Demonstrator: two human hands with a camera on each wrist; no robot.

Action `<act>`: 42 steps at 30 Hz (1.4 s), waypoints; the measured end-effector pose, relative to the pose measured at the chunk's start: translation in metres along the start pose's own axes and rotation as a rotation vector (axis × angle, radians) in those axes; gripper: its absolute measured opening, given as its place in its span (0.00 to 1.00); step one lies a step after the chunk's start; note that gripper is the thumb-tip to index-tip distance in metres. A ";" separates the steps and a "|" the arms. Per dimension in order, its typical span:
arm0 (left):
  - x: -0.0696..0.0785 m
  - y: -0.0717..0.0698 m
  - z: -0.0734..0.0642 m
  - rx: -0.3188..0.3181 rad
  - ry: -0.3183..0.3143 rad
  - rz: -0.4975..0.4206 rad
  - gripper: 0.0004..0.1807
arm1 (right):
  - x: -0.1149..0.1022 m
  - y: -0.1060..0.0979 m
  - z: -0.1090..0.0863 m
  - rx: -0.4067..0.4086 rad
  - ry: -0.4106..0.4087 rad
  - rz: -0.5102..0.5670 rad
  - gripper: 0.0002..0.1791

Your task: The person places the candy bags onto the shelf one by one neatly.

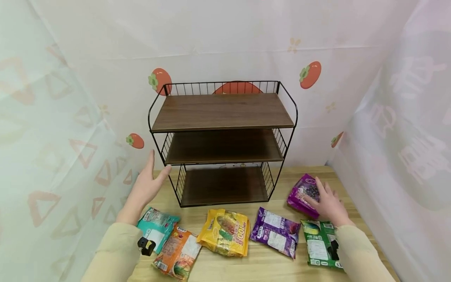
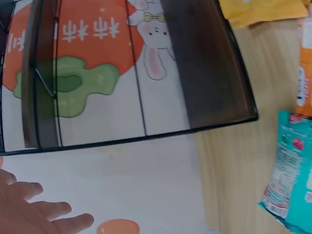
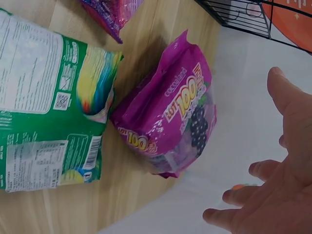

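Observation:
My left hand is raised beside the left side of a three-tier black wire rack with brown shelves. Its fingers are extended and hold nothing. My right hand hovers by a magenta candy bag printed with grapes, fingers spread. In the right wrist view a gap shows between that hand and the magenta bag. A green candy bag lies below my right hand, partly covered by the sleeve. Nearest below my left hand is a teal candy bag.
An orange bag overlaps the teal one. A yellow bag and a purple bag lie in front of the rack on the wooden tabletop. Printed sheets wall in the back and both sides.

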State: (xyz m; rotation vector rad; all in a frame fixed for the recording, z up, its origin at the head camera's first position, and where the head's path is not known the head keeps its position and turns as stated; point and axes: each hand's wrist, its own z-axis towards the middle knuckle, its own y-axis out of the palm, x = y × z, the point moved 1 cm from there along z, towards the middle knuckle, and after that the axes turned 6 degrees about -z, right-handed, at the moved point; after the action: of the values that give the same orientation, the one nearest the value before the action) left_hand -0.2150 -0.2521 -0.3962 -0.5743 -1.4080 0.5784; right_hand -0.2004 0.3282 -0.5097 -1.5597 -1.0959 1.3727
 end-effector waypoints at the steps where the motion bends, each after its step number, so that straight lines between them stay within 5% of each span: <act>1: 0.002 -0.001 0.001 0.001 0.000 -0.014 0.51 | 0.002 0.000 0.000 -0.002 -0.002 0.003 0.58; 11: 0.016 -0.005 0.008 0.044 0.072 -0.190 0.48 | 0.022 0.005 -0.002 -0.021 0.015 0.051 0.59; 19: 0.023 -0.006 0.015 0.072 0.112 -0.319 0.44 | 0.032 0.009 -0.003 -0.082 0.083 0.216 0.62; 33: 0.035 -0.008 0.027 0.155 0.085 -0.340 0.40 | 0.047 0.017 -0.003 -0.164 0.207 0.470 0.64; 42: 0.038 -0.007 0.036 0.208 0.020 -0.283 0.33 | 0.053 0.025 0.000 -0.185 0.214 0.470 0.62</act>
State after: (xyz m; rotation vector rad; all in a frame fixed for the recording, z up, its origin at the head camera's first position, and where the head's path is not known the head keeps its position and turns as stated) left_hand -0.2477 -0.2300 -0.3606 -0.2088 -1.3610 0.4816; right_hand -0.1953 0.3698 -0.5510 -2.1434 -0.7697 1.3836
